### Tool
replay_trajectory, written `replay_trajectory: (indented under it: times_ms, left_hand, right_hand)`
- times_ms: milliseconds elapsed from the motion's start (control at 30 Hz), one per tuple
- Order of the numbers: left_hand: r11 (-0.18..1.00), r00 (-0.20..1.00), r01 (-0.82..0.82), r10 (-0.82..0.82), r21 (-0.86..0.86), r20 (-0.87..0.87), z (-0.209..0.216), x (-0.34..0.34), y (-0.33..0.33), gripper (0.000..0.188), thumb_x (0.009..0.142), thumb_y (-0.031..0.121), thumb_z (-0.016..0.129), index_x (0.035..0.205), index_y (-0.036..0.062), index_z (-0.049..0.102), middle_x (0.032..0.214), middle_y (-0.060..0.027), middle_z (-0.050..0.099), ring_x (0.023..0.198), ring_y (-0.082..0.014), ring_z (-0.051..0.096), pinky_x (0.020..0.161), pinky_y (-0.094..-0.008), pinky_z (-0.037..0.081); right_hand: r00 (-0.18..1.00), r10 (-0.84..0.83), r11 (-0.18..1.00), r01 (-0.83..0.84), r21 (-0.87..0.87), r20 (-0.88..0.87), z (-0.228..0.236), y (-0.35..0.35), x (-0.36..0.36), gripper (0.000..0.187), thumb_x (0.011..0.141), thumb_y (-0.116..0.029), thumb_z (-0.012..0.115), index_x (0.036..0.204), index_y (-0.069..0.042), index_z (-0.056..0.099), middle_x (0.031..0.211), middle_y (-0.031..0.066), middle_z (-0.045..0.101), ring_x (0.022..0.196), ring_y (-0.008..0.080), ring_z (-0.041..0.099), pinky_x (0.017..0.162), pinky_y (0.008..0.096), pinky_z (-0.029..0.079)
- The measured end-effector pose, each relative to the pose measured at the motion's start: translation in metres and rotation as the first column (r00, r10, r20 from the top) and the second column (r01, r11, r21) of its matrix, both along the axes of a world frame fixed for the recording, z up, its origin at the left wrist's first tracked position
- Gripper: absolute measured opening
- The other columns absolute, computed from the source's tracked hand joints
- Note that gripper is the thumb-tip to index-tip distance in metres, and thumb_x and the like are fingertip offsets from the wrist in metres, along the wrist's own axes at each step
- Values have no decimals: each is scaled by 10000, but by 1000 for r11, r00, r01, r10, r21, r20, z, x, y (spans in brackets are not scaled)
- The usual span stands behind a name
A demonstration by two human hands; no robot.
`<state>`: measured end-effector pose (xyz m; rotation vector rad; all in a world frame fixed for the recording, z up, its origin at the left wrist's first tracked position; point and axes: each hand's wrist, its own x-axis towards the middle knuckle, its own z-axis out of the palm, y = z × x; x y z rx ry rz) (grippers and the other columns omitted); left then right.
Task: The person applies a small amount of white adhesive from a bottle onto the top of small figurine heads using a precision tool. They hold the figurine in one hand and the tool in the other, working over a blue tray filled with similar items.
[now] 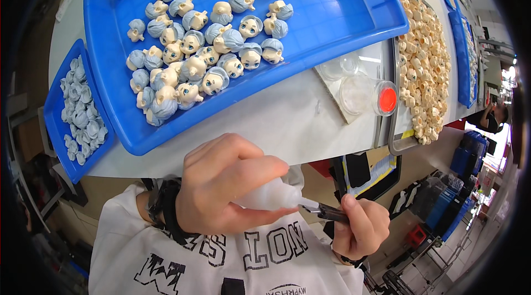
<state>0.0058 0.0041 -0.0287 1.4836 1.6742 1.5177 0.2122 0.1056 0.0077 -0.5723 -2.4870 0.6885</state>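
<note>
My left hand (213, 187) is wrapped round a small white squeeze bottle (270, 194), whose thin nozzle points to the right. In my right hand (362, 227) is a small black tool with a metal tip (333, 214), pinched between thumb and fingers. That tip meets or nearly meets the nozzle; whether they touch I cannot tell. Both hands are just in front of the table's near edge, over my white sweatshirt (243, 262). Beyond them, a large blue tray (326, 24) holds many doll heads (191, 68) with light blue hair, some lying face up.
A smaller blue tray (102, 154) at the left carries light blue hair pieces (83, 109). At the right, a metal tray (399, 144) is heaped with beige doll parts (423, 62). Clear round containers (354, 94) and a red-topped one (387, 99) stand between the trays.
</note>
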Motion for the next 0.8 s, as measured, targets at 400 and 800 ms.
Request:
replay_trajectory:
  times_ms: [400,800]
  left_hand:
    - [986,992,125,-124,-108,22,-8,7,-6,257,566,134,749,742,48,583,620,-48,536,469,-190,506,422,-290,379]
    - [987,990,143,-141,-75,27,-12,9,-3,231,581,50,699,704,66,504,589,-43,492,436,-205,461,403,-314,339]
  right_hand:
    - [824,339,941,-298,-163,454,48,29,-16,550,544,-3,638,1093,-21,600,507,-15,335,344,140,327,343,292,258]
    - [807,473,789,-210,-577,354,37,42,-12,432,716,-27,611,1143,-72,567,530,3,486,402,164,490,366,280,359]
